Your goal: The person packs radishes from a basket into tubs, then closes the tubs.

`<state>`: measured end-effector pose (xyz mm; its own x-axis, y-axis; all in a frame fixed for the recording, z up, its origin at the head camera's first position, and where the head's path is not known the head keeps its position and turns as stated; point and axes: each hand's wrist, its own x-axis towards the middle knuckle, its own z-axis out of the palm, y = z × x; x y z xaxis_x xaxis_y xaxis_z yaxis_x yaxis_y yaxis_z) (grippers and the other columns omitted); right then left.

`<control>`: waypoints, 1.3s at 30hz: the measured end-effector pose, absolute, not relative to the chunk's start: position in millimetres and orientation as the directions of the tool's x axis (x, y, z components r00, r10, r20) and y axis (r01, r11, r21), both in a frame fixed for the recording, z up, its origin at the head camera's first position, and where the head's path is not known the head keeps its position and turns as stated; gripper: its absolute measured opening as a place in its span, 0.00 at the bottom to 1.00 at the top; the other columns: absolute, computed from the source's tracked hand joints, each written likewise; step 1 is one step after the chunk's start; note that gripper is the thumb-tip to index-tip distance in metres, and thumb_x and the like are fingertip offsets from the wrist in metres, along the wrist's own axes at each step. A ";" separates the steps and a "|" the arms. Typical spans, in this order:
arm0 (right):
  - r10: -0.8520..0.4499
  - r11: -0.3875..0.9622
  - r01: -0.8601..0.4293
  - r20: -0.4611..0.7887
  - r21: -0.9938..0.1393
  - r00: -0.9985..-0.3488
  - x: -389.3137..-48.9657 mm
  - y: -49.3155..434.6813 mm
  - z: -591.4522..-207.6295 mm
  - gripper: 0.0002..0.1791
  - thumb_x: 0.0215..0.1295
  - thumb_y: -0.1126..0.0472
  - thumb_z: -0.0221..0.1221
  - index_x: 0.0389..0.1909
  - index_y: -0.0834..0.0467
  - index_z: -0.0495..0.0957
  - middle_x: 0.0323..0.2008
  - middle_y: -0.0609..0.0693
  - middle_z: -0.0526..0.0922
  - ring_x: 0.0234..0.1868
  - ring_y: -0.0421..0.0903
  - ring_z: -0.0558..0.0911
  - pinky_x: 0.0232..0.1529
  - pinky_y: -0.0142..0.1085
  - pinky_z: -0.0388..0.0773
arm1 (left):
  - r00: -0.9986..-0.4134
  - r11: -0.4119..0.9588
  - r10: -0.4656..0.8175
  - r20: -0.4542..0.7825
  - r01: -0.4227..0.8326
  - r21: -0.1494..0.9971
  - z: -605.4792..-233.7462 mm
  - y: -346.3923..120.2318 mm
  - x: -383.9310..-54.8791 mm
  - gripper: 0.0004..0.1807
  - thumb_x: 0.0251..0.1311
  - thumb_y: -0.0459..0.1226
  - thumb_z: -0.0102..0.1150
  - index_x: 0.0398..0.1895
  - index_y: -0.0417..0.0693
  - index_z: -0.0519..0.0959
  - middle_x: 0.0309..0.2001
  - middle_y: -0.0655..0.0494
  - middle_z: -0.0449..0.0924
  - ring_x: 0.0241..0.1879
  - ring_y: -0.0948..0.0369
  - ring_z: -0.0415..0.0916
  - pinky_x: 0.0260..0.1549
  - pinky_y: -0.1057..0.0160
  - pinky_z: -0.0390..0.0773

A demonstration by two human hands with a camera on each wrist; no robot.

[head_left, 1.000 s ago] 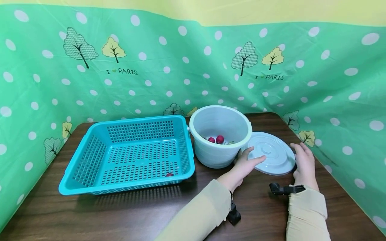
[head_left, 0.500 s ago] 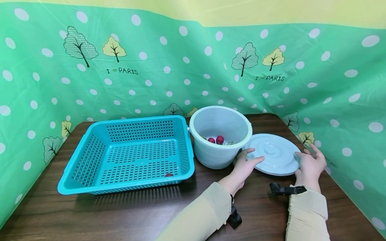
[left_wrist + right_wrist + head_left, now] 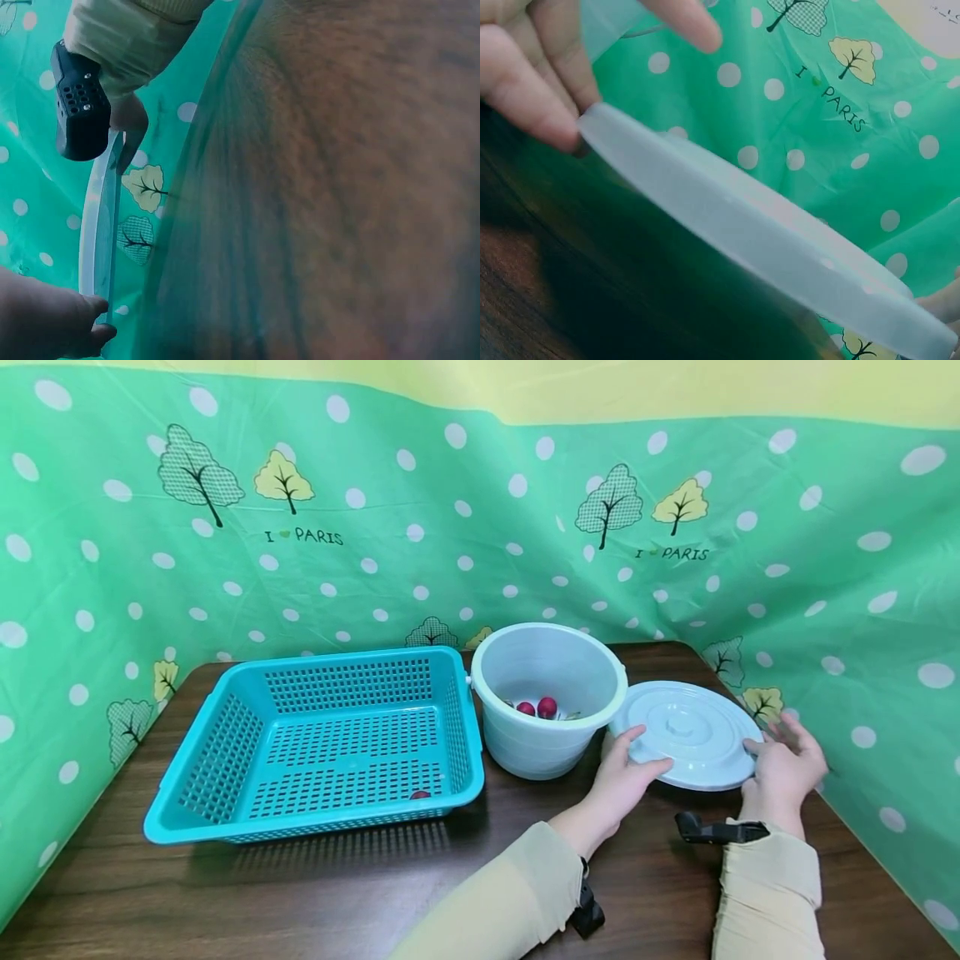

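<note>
Both hands hold a round pale blue lid by opposite edges, just right of the bucket. My left hand pinches its left edge, thumb over the top and fingers underneath. On the far edge my right hand grips with thumb on top, other fingers spread outward. Seen edge-on in the left wrist view, the lid stands off the dark table. In the right wrist view the lid's side wall shows, with left fingers at one end. Inside the uncovered bucket lie red round things.
A turquoise perforated basket stands left of the bucket, close beside it, with a small red thing near its front right corner. Dark wooden table lies below. Green dotted cloth hangs behind and at the sides.
The right hand has moved right and taken hold of the lid's edge. The lid has shifted right, and a raised knob now shows at its centre. Bucket and basket stay put.
</note>
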<state>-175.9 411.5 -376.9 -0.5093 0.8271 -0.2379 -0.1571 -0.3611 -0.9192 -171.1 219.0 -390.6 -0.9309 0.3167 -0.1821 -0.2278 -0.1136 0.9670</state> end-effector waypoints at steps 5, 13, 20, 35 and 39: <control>0.818 -0.389 -0.183 -0.247 -0.903 -0.520 -173.4 412.6 -374.1 0.35 0.66 0.82 0.42 0.64 0.48 0.75 0.56 0.40 0.71 0.65 0.40 0.69 0.32 0.23 0.77 | -0.929 -0.067 0.341 -0.141 -0.174 0.982 -382.1 215.8 -164.5 0.31 0.58 0.38 0.68 0.66 0.66 0.73 0.78 0.64 0.43 0.74 0.61 0.55 0.65 0.63 0.68; 0.784 -0.552 -0.379 -0.307 -0.743 -0.540 -167.6 424.4 -363.0 0.37 0.59 0.88 0.43 0.58 0.53 0.80 0.48 0.46 0.81 0.61 0.44 0.77 0.25 0.31 0.82 | -0.919 -0.170 0.389 -0.065 -0.141 0.975 -362.4 212.2 -153.9 0.31 0.58 0.36 0.67 0.66 0.67 0.73 0.80 0.62 0.35 0.72 0.62 0.61 0.62 0.70 0.70; 0.772 -0.584 -0.438 -0.302 -0.683 -0.559 -162.2 426.5 -348.0 0.39 0.54 0.90 0.48 0.58 0.52 0.79 0.45 0.49 0.82 0.62 0.43 0.77 0.29 0.32 0.84 | -0.895 -0.141 0.445 -0.036 -0.110 0.984 -347.7 205.6 -145.5 0.29 0.59 0.40 0.66 0.64 0.73 0.74 0.80 0.62 0.33 0.69 0.62 0.66 0.60 0.72 0.71; 0.820 -0.500 -0.579 -0.135 -0.644 -0.557 -147.9 404.3 -309.8 0.33 0.54 0.86 0.54 0.58 0.55 0.77 0.44 0.54 0.79 0.53 0.48 0.76 0.35 0.33 0.84 | -0.860 -0.024 0.485 0.160 0.170 0.985 -315.5 177.7 -122.3 0.33 0.60 0.44 0.66 0.68 0.75 0.69 0.80 0.61 0.29 0.75 0.61 0.54 0.64 0.63 0.68; 0.855 -0.418 -0.612 -0.062 -0.671 -0.516 -147.2 394.3 -301.7 0.31 0.53 0.87 0.55 0.56 0.58 0.78 0.43 0.54 0.79 0.52 0.48 0.77 0.39 0.31 0.84 | -0.837 -0.017 0.501 0.220 0.245 0.969 -308.5 169.6 -119.1 0.33 0.61 0.43 0.65 0.70 0.72 0.67 0.80 0.58 0.27 0.77 0.60 0.48 0.66 0.60 0.66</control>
<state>-147.2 394.3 -301.7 -0.5156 0.8546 -0.0616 -0.6122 -0.4177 -0.6713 -119.1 169.6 -308.5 -0.8371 0.5008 0.2200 0.2446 -0.0170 0.9695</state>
